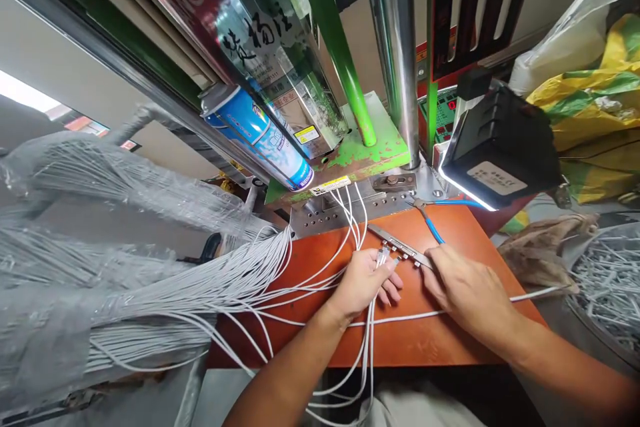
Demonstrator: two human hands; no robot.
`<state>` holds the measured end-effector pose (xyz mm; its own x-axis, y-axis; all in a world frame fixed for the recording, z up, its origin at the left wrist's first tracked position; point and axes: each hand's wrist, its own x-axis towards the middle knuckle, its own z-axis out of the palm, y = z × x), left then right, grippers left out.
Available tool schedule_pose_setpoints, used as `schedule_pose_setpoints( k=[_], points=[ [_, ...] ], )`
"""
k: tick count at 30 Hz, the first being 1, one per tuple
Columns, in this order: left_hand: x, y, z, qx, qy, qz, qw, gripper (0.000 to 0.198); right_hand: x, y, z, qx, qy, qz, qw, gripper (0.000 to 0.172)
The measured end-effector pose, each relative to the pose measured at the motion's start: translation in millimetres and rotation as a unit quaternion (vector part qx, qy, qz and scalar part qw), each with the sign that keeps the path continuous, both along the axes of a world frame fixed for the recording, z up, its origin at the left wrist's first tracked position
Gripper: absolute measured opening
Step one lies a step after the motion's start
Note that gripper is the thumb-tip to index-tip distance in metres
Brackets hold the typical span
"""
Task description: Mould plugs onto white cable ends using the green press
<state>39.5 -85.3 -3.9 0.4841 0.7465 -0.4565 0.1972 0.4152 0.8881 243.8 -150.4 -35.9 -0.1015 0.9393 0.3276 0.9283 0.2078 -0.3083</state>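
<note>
My left hand (361, 283) is closed around several thin white cables (369, 353), pinching them close to their small pale ends. A slotted metal bar (400, 248) with small blocks along its edge is gripped at its near right end by my right hand (463, 283). The cable ends are right beside the bar; whether they touch it I cannot tell. Just beyond my right hand lies a pair of blue-handled pliers (433, 229), jaws towards the machine. One white cable runs across the orange-brown work surface (425, 347), passing under my right hand.
Thick bundles of white cable (225, 273) fill the left side. Ahead stands a green machine (380, 130) with steel columns and a blue spray can (260, 137). A lit black lamp (505, 147) overhangs the right. A bin (580, 317) of pale pieces stands at far right.
</note>
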Motion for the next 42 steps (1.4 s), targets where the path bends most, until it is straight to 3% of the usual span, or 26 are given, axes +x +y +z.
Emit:
schedule_pose_setpoints(
  k=[8, 16, 22, 27, 32, 35, 37, 40, 42],
  points=[
    [14, 4, 7.3, -0.024, 0.027, -0.062, 0.997, 0.053, 1, -2, -6.8, -0.027, 0.067, 0.005, 0.997, 0.027],
    [22, -1, 11.8, -0.052, 0.018, -0.054, 0.997, 0.053, 3, -1, -4.6, -0.028, 0.117, 0.009, 0.993, 0.029],
    [21, -7, 10.9, -0.025, 0.026, -0.023, 0.999, 0.051, 5, -2, -5.2, -0.026, 0.136, 0.025, 0.99, 0.025],
    [23, -11, 10.4, -0.006, 0.04, -0.047, 0.998, 0.054, 5, -3, -6.2, -0.007, 0.115, 0.046, 0.992, 0.027],
    [28, -17, 3.3, 0.028, 0.031, 0.008, 0.999, 0.052, 7, -1, -5.6, -0.02, 0.133, 0.086, 0.987, 0.024],
    [24, -12, 3.0, 0.012, 0.018, -0.022, 1.0, 0.051, 7, -1, -4.2, -0.042, 0.17, 0.078, 0.982, 0.023],
    [17, -4, 5.7, 0.047, 0.051, -0.024, 0.997, 0.049, 7, -1, -2.1, -0.047, 0.183, 0.06, 0.98, 0.025],
    [5, 5, 10.2, 0.161, 0.125, 0.051, 0.978, 0.044, 7, -2, 1.8, -0.041, 0.202, 0.043, 0.978, 0.026],
    [1, 6, 11.8, 0.155, 0.133, 0.053, 0.977, 0.04, 7, -1, 3.4, -0.037, 0.213, 0.041, 0.976, 0.026]
  ],
)
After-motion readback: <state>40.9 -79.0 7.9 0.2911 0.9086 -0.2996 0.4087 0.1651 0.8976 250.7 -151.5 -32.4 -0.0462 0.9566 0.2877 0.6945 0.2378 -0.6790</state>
